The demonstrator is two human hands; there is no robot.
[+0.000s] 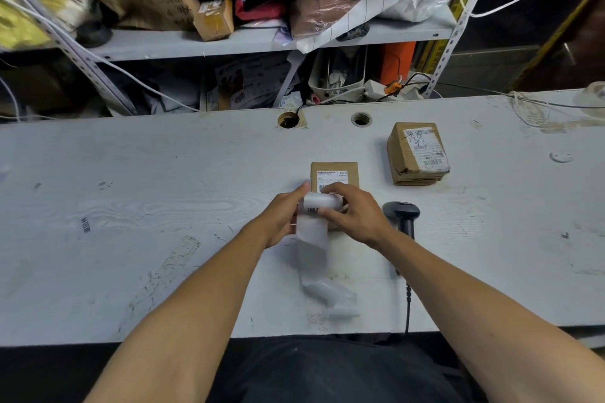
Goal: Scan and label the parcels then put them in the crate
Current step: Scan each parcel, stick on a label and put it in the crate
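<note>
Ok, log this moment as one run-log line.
step: labelling | left hand + right hand: hold label strip over flat parcel | scanner: on table | second parcel: waiting

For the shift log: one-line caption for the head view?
Both hands peel a label strip over a parcel; scanner alongside.

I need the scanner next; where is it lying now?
In the head view, the scanner lies on the table, just right of the right hand and in front of the right-hand box.
</note>
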